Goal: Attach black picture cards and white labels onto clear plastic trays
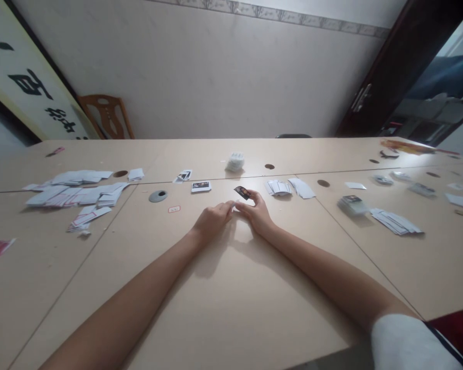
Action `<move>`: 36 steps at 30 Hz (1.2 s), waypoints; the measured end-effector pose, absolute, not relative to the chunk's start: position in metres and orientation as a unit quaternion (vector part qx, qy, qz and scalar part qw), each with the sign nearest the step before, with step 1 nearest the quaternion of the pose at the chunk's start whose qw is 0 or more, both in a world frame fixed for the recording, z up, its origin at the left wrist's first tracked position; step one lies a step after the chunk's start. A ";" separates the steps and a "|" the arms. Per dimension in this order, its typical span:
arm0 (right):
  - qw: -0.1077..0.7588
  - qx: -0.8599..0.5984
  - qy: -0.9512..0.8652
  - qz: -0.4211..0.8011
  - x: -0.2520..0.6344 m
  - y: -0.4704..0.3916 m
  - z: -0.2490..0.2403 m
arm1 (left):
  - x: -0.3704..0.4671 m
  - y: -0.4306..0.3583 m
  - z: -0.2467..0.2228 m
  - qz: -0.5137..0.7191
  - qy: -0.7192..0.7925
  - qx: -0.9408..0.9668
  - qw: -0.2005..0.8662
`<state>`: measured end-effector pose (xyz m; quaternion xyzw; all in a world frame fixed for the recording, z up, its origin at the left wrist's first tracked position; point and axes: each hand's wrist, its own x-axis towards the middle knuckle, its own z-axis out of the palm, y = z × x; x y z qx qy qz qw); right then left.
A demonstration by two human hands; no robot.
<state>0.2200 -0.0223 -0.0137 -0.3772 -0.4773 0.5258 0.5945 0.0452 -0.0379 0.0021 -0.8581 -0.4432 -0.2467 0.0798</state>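
Observation:
My right hand (256,211) holds a small dark card (242,192) with a picture on it, its fingers closed round the card's right side. Its thumb meets the fingers of my left hand (215,217), which are pinched together at a small whitish bit between the hands; what that bit is cannot be made out. Just beyond the hands, a white-edged picture card (201,186) lies flat. A small label with a red border (174,209) is left of my left hand. White slips (278,187) lie fanned to the right of my right hand.
Piles of white papers (77,189) cover the table's left part. A clear-wrapped stack (235,162) stands at the back centre. On the right are another stack (352,205) and fanned white strips (395,221). A grey round cap (158,196) and cable holes dot the table (231,308).

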 end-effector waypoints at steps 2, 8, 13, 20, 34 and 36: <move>0.594 -0.371 -0.478 0.531 0.219 -0.024 -0.012 | 0.046 -0.038 0.004 -0.222 -0.455 -0.857 0.090; 0.592 -0.363 -0.473 0.542 0.216 -0.027 -0.011 | 0.046 -0.037 0.005 -0.197 -0.474 -0.853 0.097; 0.593 -0.361 -0.468 0.546 0.214 -0.026 -0.011 | 0.046 -0.037 0.004 -0.235 -0.479 -0.841 0.091; 0.605 -0.317 -0.406 0.607 0.215 -0.022 -0.008 | 0.048 -0.043 0.009 -0.405 -0.460 -0.788 -0.062; 0.618 -0.318 -0.348 0.629 0.220 -0.013 -0.012 | 0.048 -0.044 0.013 -0.321 -0.490 -0.809 -0.050; 0.619 -0.317 -0.356 0.624 0.220 -0.013 -0.012 | 0.048 -0.044 0.013 -0.302 -0.499 -0.812 -0.026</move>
